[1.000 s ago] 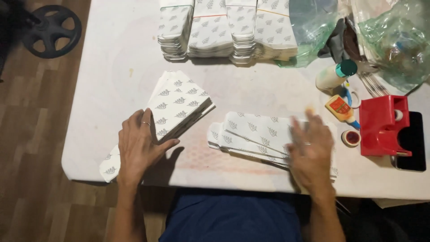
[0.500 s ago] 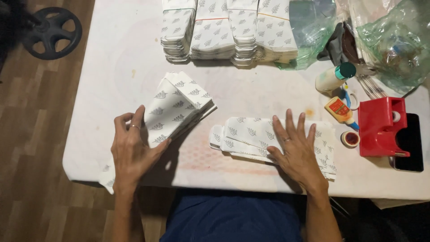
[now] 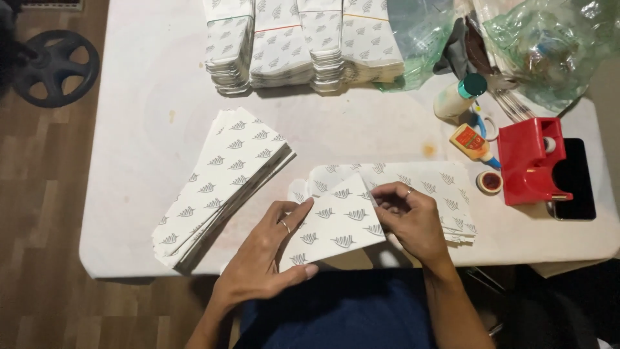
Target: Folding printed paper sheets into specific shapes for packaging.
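White printed paper sheet (image 3: 336, 223), leaf-patterned, held just above the near table (image 3: 129, 97) edge, over the flat stack (image 3: 420, 187). Pinched at its right edge by right hand (image 3: 410, 220), fingers closed on the corner; steadied along the left edge by left hand (image 3: 261, 262), thumb and fingers clasping it. Probably light, thin, easily creased; best taken by edges. Fanned pile (image 3: 219, 181) lying to the left.

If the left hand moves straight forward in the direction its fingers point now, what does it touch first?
The left hand points up and to the right, already on the folded sheet that the right hand also holds. Beyond it, probably the flat stack, then the glue bottle; depth is unclear.
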